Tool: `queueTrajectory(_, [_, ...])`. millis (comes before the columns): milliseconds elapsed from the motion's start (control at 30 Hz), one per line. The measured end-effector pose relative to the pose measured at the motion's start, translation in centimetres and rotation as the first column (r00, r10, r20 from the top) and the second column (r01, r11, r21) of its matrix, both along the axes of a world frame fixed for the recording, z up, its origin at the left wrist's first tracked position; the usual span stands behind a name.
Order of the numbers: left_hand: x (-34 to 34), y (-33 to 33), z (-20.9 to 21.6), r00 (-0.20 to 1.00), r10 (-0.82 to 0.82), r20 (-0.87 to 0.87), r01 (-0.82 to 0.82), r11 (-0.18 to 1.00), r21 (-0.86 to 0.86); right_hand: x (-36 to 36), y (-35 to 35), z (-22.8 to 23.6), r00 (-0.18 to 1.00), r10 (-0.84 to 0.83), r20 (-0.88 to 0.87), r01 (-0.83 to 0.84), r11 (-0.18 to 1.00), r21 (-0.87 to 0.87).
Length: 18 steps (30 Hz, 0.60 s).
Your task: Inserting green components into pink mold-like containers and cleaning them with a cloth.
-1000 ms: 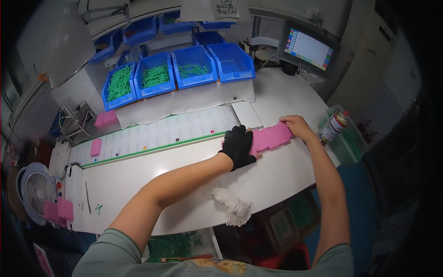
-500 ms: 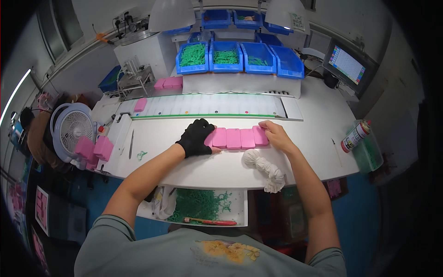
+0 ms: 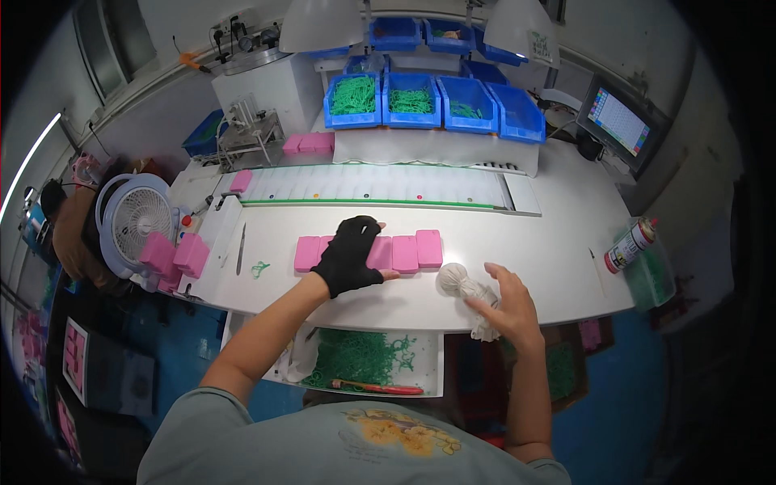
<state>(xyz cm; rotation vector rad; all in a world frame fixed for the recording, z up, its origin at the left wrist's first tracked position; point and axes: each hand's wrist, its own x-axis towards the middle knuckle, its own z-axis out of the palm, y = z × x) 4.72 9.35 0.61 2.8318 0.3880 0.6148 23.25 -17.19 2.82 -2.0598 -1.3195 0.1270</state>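
Observation:
A row of pink rounded rectangular blocks point(image 3: 405, 254) lies on the white table. Across the middle of this row lies my left hand point(image 3: 349, 257) in a black fingerless glove, thumb at the near edge and fingers at the far edge, closed round a block and hiding part of the row. My right hand point(image 3: 515, 305) is bare and open, thumb and fingers apart, over a knotted bundle of white cord or cloth point(image 3: 453, 279) by the table's front edge. The thumb overlaps the bundle; whether it touches cannot be told.
Behind the row runs a long white-topped strip point(image 3: 372, 184) with a green edge. Blue bins point(image 3: 352, 121) stand beyond it, some with green pieces. Tweezers point(image 3: 241, 250) lie left; a spray can point(image 3: 630, 246) stands right. An open drawer point(image 3: 428, 356) juts out below the table's front.
The row of pink blocks has shifted left, and my left hand now lies over its middle. My right hand has left the row's right end and come nearer, over the white bundle.

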Motion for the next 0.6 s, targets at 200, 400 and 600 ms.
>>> queueTrajectory(200, [9.8, -2.9, 2.0, 0.931, -0.002, -0.366, 0.002, 1.000, -0.001, -0.1, -2.4, -3.4, 0.982, -0.189, 0.002, 0.188, 0.977, 0.097])
queueTrajectory(400, [7.6, -3.8, 0.5, 0.989, -0.086, 0.123, 0.111, 0.970, -0.217, 1.9, -2.3, -3.2, 0.944, -0.229, 0.239, 0.199, 0.970, 0.141])
queueTrajectory(600, [-1.4, -8.3, 2.1, 0.956, -0.047, 0.290, 0.294, 0.147, -0.945, -4.0, -1.3, 0.4, 0.995, -0.090, -0.047, 0.101, 0.907, 0.409])
